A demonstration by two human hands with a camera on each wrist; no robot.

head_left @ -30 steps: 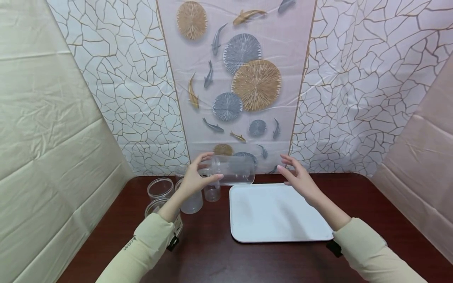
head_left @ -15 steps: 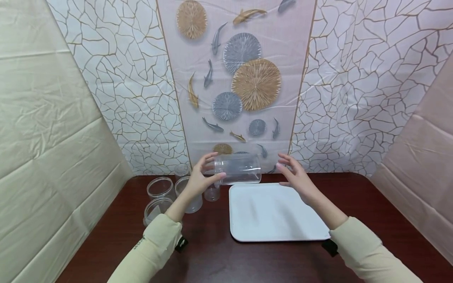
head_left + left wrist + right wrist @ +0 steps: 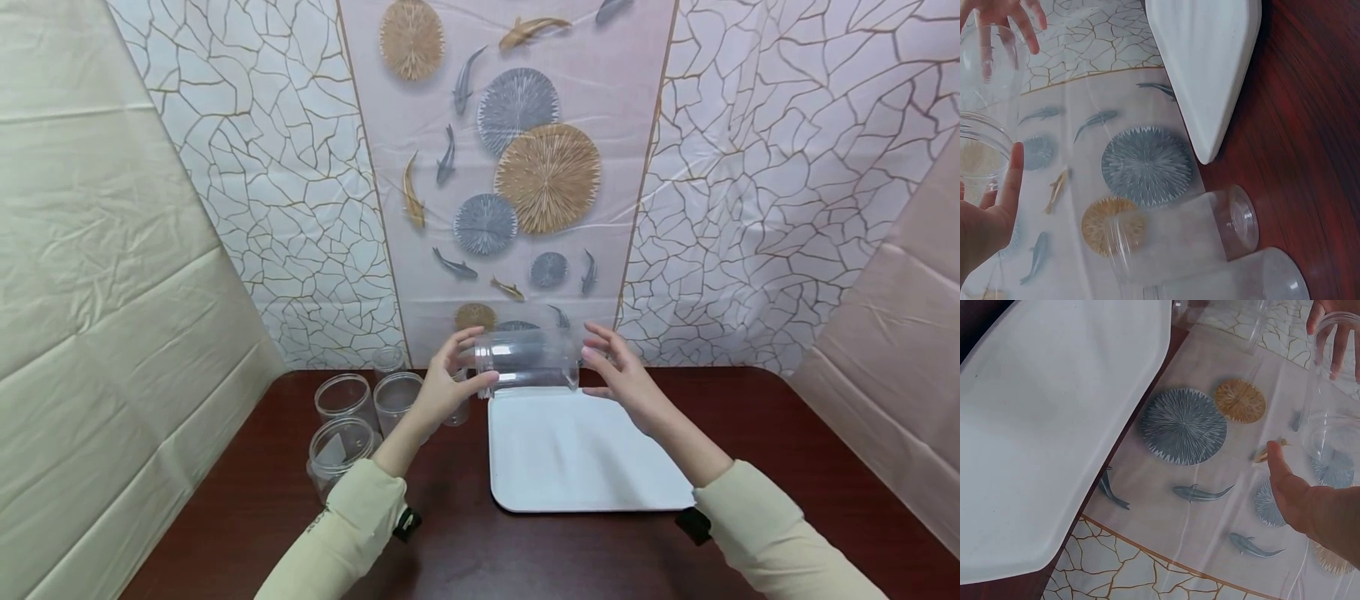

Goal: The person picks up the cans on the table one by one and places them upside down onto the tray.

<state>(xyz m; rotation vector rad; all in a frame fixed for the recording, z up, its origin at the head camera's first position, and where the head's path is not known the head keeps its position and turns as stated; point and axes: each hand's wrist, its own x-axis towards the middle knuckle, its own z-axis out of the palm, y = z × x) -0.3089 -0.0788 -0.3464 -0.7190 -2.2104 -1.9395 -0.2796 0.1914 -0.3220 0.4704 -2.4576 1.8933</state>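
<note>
A clear plastic jar [image 3: 534,360] is held on its side above the back edge of the white tray [image 3: 585,458]. My left hand [image 3: 444,387] grips it around the threaded mouth end, thumb in front and fingers behind. At the jar's base end is my right hand [image 3: 626,379], with fingers spread and thumb apart. In the left wrist view, the jar [image 3: 991,81] stretches from my left hand [image 3: 988,215] toward the right fingers. From the right wrist view, the right hand [image 3: 1300,497] is beside the jar's base.
Several clear jars stand on the left of the dark red table [image 3: 480,554], among them a front jar [image 3: 341,454] with a whitish patch inside and a jar [image 3: 397,396] behind my left wrist. A patterned cloth [image 3: 547,179] hangs behind the table.
My left hand has moved right with the jar, bringing its base close to the right hand. My right hand has shifted only slightly left.
</note>
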